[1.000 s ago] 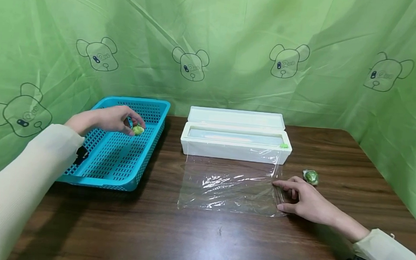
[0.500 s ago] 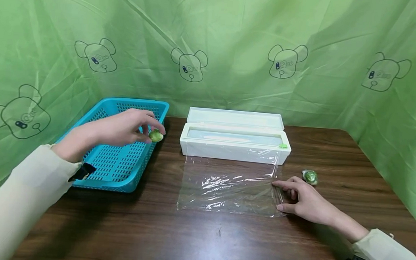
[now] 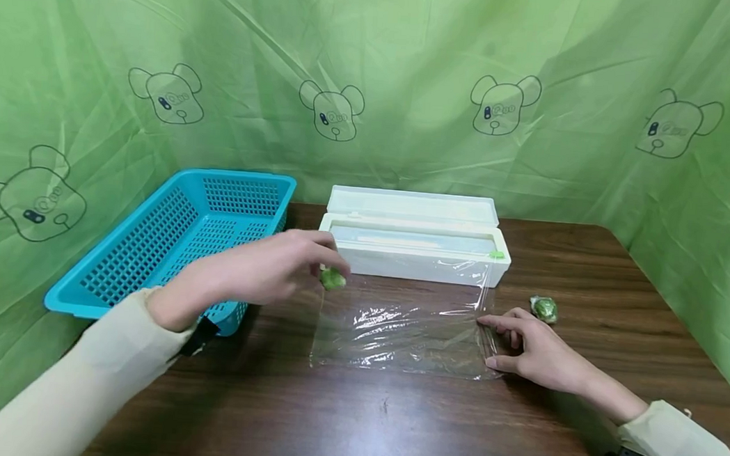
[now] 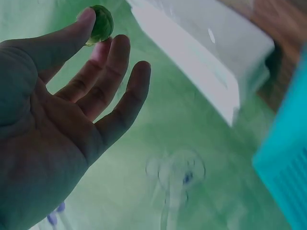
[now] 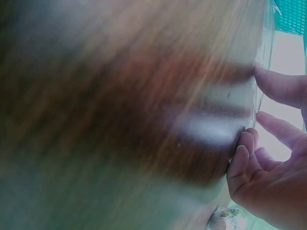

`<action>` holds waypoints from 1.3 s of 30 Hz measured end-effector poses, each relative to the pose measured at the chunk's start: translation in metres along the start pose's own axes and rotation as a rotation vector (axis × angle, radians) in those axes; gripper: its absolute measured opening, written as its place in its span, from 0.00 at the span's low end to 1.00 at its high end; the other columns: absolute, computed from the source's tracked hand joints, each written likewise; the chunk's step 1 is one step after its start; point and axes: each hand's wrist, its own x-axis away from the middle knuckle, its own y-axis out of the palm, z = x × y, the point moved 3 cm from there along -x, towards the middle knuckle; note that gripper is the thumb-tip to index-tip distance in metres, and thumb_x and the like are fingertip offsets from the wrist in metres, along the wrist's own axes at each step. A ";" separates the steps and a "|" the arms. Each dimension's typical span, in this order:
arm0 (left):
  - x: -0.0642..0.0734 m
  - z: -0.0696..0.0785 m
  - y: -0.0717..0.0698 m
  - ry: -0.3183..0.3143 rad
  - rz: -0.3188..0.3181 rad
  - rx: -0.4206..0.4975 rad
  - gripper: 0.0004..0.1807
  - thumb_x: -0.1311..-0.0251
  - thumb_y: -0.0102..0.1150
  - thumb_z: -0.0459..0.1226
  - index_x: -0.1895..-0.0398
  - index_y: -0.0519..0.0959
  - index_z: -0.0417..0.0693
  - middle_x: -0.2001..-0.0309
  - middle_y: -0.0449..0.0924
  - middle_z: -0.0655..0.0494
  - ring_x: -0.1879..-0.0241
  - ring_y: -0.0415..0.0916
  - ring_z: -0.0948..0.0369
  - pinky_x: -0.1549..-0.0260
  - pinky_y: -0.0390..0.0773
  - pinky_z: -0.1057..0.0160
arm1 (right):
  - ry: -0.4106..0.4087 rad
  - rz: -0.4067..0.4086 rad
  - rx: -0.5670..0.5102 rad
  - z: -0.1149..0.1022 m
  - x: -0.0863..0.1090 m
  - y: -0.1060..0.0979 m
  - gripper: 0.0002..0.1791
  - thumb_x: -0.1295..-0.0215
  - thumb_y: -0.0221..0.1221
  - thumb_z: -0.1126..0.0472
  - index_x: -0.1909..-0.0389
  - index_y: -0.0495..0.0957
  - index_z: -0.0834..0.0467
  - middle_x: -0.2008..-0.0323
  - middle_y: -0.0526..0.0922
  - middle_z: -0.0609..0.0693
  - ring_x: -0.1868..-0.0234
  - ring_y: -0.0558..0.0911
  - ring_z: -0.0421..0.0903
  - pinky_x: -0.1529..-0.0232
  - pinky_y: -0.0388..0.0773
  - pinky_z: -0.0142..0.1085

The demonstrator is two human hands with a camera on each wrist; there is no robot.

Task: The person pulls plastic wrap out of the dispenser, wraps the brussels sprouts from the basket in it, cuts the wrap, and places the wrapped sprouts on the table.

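My left hand (image 3: 268, 267) pinches a Brussels sprout (image 3: 333, 278) between thumb and fingertips, above the left side of a sheet of cling film (image 3: 396, 331). Seen from the left wrist, the sprout (image 4: 103, 24) is round and green, and the other fingers are spread. The clear sheet lies on the table, drawn out from a white cling film box (image 3: 413, 266) whose lid is up. At the sheet's right edge, my right hand (image 3: 542, 354) presses with thumb and index fingertips set apart, creasing the film. Its remaining fingers are bent in.
A blue plastic basket (image 3: 282, 188) stands at the left, partly behind my left forearm. Right of the film, beyond my right hand, lies a film-wrapped green ball (image 3: 545, 309). A small green slider (image 3: 496, 255) sits on the box edge. Green cloth (image 3: 413, 49) walls the table.
My left hand has carried the sprout rightward out of the basket, past its rim, to the film's left side. The right hand and the sheet have stayed in place.
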 end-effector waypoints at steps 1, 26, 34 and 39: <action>-0.004 0.003 0.006 0.011 -0.011 0.004 0.29 0.44 0.58 0.14 0.46 0.87 0.50 0.56 0.79 0.62 0.58 0.80 0.66 0.54 0.82 0.65 | 0.000 0.001 0.001 0.000 0.000 0.000 0.37 0.46 0.81 0.56 0.35 0.81 0.59 0.60 0.74 0.48 0.65 0.70 0.41 0.65 0.71 0.35; -0.067 0.015 0.126 0.036 -0.195 0.038 0.18 0.35 0.72 0.32 0.43 0.86 0.53 0.54 0.77 0.65 0.56 0.77 0.66 0.52 0.77 0.69 | -0.008 0.017 -0.002 0.000 0.000 0.000 0.37 0.47 0.81 0.57 0.35 0.81 0.58 0.60 0.74 0.49 0.65 0.70 0.42 0.66 0.70 0.35; -0.073 0.015 0.135 0.051 -0.208 0.021 0.18 0.35 0.72 0.33 0.42 0.86 0.54 0.54 0.77 0.65 0.59 0.73 0.69 0.54 0.76 0.69 | 0.000 0.017 -0.001 0.000 0.001 -0.001 0.36 0.46 0.81 0.57 0.35 0.81 0.58 0.60 0.74 0.49 0.65 0.70 0.43 0.66 0.70 0.35; -0.076 0.016 0.138 0.051 -0.207 0.009 0.18 0.35 0.72 0.33 0.43 0.86 0.54 0.54 0.78 0.65 0.58 0.74 0.68 0.52 0.76 0.69 | 0.004 0.012 -0.002 -0.001 0.001 -0.001 0.36 0.46 0.80 0.57 0.35 0.81 0.57 0.59 0.74 0.49 0.65 0.71 0.43 0.66 0.70 0.35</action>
